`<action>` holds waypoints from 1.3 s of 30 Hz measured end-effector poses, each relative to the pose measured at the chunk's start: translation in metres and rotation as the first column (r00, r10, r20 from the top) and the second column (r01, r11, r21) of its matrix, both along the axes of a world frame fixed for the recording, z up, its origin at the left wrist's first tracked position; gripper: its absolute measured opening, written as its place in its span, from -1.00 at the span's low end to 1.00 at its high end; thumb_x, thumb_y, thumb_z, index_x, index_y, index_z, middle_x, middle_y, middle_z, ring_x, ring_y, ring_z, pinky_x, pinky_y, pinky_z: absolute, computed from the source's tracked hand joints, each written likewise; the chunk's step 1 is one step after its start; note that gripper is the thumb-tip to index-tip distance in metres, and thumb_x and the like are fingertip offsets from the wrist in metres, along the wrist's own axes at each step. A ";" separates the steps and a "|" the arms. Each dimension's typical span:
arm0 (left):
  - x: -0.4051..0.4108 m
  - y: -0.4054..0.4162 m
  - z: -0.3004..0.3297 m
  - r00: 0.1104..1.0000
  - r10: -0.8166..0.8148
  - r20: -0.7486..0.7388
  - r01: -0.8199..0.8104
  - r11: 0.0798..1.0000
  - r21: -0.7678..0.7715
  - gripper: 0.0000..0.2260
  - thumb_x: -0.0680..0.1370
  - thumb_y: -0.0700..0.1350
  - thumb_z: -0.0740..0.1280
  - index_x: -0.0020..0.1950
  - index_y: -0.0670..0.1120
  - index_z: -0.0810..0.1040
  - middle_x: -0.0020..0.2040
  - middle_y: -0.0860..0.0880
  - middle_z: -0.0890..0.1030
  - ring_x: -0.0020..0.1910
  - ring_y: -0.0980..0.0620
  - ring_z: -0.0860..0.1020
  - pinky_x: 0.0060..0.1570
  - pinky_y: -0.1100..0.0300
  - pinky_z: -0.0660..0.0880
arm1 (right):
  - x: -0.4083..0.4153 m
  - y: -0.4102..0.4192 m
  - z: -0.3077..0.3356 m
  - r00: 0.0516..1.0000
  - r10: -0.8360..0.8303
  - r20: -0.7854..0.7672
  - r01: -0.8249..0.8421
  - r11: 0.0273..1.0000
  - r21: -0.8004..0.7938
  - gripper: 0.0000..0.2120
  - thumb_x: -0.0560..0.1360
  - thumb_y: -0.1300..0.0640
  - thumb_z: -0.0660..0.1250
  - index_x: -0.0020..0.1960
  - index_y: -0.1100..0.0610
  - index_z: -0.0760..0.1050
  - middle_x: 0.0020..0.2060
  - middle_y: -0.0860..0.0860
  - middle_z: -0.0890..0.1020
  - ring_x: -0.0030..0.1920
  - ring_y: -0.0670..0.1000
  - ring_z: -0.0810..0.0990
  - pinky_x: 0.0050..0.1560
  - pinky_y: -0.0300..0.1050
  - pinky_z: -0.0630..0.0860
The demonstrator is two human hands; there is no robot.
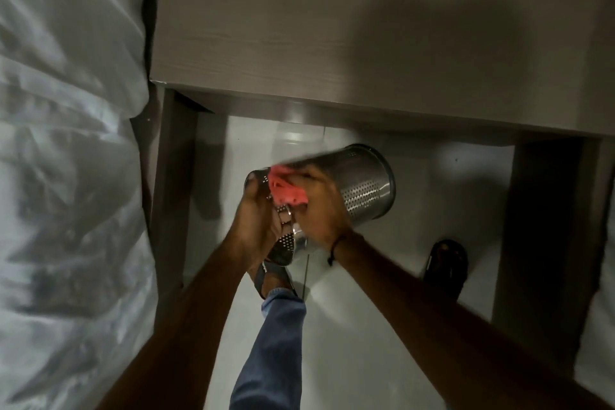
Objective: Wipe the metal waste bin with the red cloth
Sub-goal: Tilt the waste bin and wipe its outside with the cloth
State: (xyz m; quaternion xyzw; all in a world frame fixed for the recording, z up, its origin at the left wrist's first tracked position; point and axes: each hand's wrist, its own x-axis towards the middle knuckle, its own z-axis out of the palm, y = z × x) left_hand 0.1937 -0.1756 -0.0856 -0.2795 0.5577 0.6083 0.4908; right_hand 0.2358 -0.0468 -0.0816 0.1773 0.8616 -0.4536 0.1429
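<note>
Two bare forearms reach down from the camera over a jeans-clad leg. The left hand grips the rim of the metal waste bin, held tilted on its side above the pale floor (just below the table edge). The right hand, blurred, presses the bunched red cloth against the bin's perforated wall. White bedding lies left.

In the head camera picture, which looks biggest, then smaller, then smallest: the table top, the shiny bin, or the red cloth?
1. table top
2. metal bin
3. red cloth, partly hidden by the right hand
</note>
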 end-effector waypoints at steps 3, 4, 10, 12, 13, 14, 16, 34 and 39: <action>-0.002 0.002 0.000 0.994 0.102 0.025 -0.102 0.995 0.001 -0.30 0.63 0.37 -0.15 0.38 -0.01 0.56 0.33 -0.22 0.65 0.34 -0.24 0.61 0.31 -0.18 0.52 | 0.046 -0.006 0.007 0.999 -0.010 -0.049 0.008 0.999 -0.031 -0.61 0.58 0.17 0.32 0.40 0.06 0.50 0.24 0.08 0.60 0.22 0.10 0.56 0.23 0.01 0.61; 0.002 0.002 -0.002 0.996 0.087 0.034 -0.086 0.996 -0.010 -0.29 0.62 0.39 -0.16 0.39 0.02 0.55 0.35 -0.20 0.65 0.35 -0.23 0.60 0.39 -0.24 0.44 | 0.049 -0.004 0.005 0.999 -0.020 -0.046 0.018 0.999 -0.034 -0.62 0.58 0.19 0.33 0.39 0.07 0.51 0.22 0.09 0.61 0.21 0.11 0.57 0.22 0.02 0.61; 0.019 0.010 -0.001 0.987 -0.144 0.073 0.145 0.989 -0.010 -0.25 0.59 0.43 -0.25 0.62 0.08 0.25 0.56 -0.22 0.42 0.52 -0.30 0.39 0.52 -0.40 0.20 | 0.003 0.013 -0.013 0.997 -0.075 0.014 0.074 0.997 0.022 -0.61 0.53 0.25 0.41 0.35 0.10 0.55 0.22 0.11 0.61 0.23 0.15 0.57 0.30 0.06 0.58; 0.010 0.010 0.001 0.997 -0.037 0.070 0.036 0.999 0.013 -0.20 0.59 0.43 -0.25 0.57 0.00 0.36 0.50 -0.21 0.50 0.49 -0.24 0.45 0.51 -0.31 0.27 | 0.021 0.003 -0.008 1.000 -0.022 0.005 0.022 1.000 -0.001 -0.61 0.57 0.20 0.36 0.39 0.06 0.51 0.26 0.08 0.58 0.27 0.11 0.54 0.32 -0.01 0.55; 0.006 0.010 0.001 0.996 0.025 0.085 -0.027 0.999 0.018 -0.18 0.58 0.44 -0.25 0.53 -0.04 0.42 0.45 -0.22 0.56 0.46 -0.23 0.49 0.48 -0.25 0.33 | 0.036 -0.003 -0.003 1.000 -0.014 0.007 0.014 1.000 -0.016 -0.61 0.59 0.20 0.34 0.41 0.04 0.49 0.28 0.06 0.58 0.27 0.09 0.53 0.31 -0.05 0.55; 0.004 0.010 0.001 0.994 0.057 0.090 -0.059 0.998 0.016 -0.16 0.58 0.44 -0.24 0.51 -0.06 0.45 0.41 -0.23 0.59 0.43 -0.24 0.52 0.46 -0.21 0.37 | 0.053 -0.008 0.002 1.000 -0.028 0.008 0.029 0.999 -0.027 -0.59 0.59 0.21 0.33 0.42 0.02 0.48 0.28 0.04 0.57 0.27 0.08 0.52 0.28 -0.07 0.56; 0.008 0.011 0.002 0.996 0.031 0.082 -0.032 1.000 0.001 -0.17 0.58 0.44 -0.24 0.52 -0.04 0.45 0.41 -0.23 0.59 0.41 -0.24 0.53 0.48 -0.23 0.34 | 0.070 -0.010 0.007 0.996 -0.083 0.021 0.084 0.995 -0.045 -0.56 0.57 0.25 0.35 0.43 0.02 0.48 0.29 0.03 0.58 0.26 0.08 0.53 0.26 -0.05 0.58; 0.027 0.005 -0.013 0.999 0.024 0.037 -0.021 0.998 -0.067 -0.23 0.58 0.45 -0.14 0.52 0.01 0.45 0.40 -0.14 0.61 0.36 -0.13 0.60 0.43 -0.19 0.41 | 0.059 -0.011 0.000 0.982 -0.181 0.047 0.184 0.981 -0.066 -0.55 0.58 0.19 0.35 0.46 0.07 0.45 0.33 0.08 0.57 0.35 0.12 0.51 0.40 0.05 0.51; 0.016 0.003 -0.005 0.981 -0.160 0.114 0.161 0.987 -0.003 -0.16 0.52 0.51 -0.21 0.60 0.05 0.29 0.42 -0.17 0.58 0.37 -0.24 0.55 0.45 -0.32 0.34 | 0.013 0.004 -0.001 0.984 -0.166 0.059 0.167 0.986 -0.001 -0.56 0.54 0.25 0.37 0.40 0.07 0.51 0.27 0.10 0.59 0.30 0.14 0.52 0.37 0.08 0.53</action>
